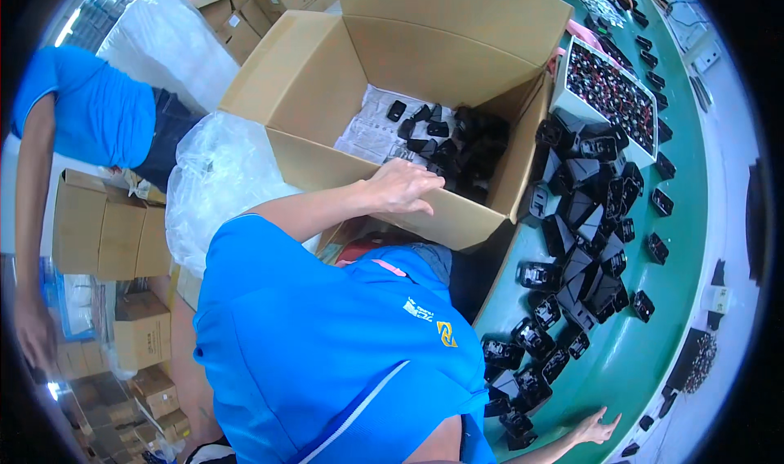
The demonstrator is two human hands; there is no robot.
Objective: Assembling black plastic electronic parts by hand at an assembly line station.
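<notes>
The green bench (pixel 645 345) carries black casings (pixel 576 264) and a tray (pixel 571 104).

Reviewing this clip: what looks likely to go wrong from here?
Loose black parts heaped on the green bench might slide if the right hand's forearm brushes the nearest ones.
Black pieces lying loose in the carton could scuff one another.
The left hand is at the carton's near wall; leaning there might bend it.

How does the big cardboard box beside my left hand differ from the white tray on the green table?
The cardboard box is brown and much larger; the white tray is shallower.
The box has raised flaps; the tray shows none.
The box holds loose black pieces; the tray is filled with smaller parts.
Both are open-topped.
</notes>
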